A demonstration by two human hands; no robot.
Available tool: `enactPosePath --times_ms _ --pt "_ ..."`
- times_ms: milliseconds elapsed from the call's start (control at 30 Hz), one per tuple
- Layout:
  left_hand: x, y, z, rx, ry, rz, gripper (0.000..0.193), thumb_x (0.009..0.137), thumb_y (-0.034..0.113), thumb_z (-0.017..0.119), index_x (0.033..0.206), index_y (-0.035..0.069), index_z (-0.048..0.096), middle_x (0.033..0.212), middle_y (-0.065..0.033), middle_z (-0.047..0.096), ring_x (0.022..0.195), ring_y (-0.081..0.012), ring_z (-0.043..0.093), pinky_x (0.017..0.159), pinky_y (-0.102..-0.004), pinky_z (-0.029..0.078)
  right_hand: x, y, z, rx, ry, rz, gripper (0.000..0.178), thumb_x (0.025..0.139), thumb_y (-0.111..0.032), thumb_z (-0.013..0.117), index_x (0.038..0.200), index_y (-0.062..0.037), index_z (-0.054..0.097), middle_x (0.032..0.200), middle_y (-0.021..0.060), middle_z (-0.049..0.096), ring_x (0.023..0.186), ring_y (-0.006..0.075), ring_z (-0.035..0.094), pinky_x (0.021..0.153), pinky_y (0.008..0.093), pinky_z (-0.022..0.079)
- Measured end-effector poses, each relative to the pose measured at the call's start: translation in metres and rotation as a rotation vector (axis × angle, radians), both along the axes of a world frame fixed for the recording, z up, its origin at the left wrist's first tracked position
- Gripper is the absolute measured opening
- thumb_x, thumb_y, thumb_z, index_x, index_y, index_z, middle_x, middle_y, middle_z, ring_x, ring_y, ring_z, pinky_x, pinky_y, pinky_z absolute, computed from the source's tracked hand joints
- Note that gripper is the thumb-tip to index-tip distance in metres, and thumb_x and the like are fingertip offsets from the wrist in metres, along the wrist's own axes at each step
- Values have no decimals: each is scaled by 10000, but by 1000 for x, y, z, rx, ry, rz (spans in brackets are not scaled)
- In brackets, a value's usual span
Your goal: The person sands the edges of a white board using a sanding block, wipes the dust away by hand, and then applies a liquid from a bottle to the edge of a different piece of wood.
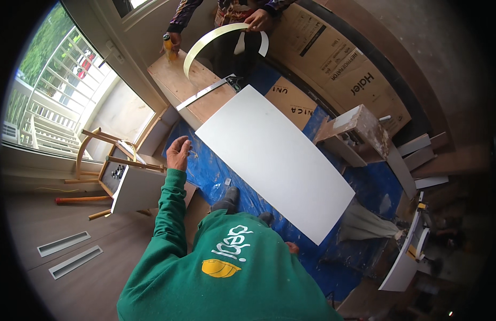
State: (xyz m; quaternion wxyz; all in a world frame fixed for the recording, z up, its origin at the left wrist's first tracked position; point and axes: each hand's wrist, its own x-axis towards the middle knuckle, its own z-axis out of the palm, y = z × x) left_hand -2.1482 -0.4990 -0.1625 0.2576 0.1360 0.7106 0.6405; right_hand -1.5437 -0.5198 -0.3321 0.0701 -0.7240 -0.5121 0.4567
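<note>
My left hand [178, 153] is raised in the air beside the near left corner of a large white panel [280, 166], apart from it. Its fingers are loosely bent, with nothing visible in them. Only a bit of my right hand [292, 247] shows past my green sweater, below the panel's near edge; its fingers are hidden. Across the panel, another person's hand grips a yellow bottle [169, 47], and their other hand holds a curved pale strip [208, 38]. A metal try square [205, 94] lies on a wooden box-like bench [176, 80] at the panel's far end.
Blue sheeting [208, 179] covers the floor under me. A wooden chair [101, 166] stands at left, bearing a white board [138, 187]. Flattened cardboard [341, 67] leans at the far side. A stained white piece [363, 125] and a greyish cloth [365, 224] are at right.
</note>
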Motion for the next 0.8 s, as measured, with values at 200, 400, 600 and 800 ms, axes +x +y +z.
enactPosePath --times_ms 200,400,600,800 --pt "-60 23 18 124 99 90 275 909 172 646 1134 16 628 975 -55 672 818 -119 627 706 -239 498 -16 1 43 -37 85 -103 257 808 -174 668 953 38 680 779 107 684 697 173 654 621 321 548" --pt "-98 27 39 -8 271 189 355 903 225 655 1192 25 601 1058 -86 669 875 -152 644 712 -269 502 -22 -10 40 -73 97 -79 281 803 -197 675 941 47 678 800 118 686 694 184 651 634 333 548" --pt "-169 64 26 -27 388 233 616 813 268 767 1299 10 488 1111 -172 619 900 -210 642 746 -311 543 -1 5 17 -142 -8 5 316 785 -237 682 949 33 692 833 118 700 678 180 648 646 345 533" --pt "-289 113 -18 -421 517 416 1292 506 504 901 1449 -35 203 1444 -255 324 1339 -381 341 1127 -398 291 -23 1 43 -264 92 -105 325 792 -239 695 981 25 694 857 129 704 700 183 650 659 351 530"
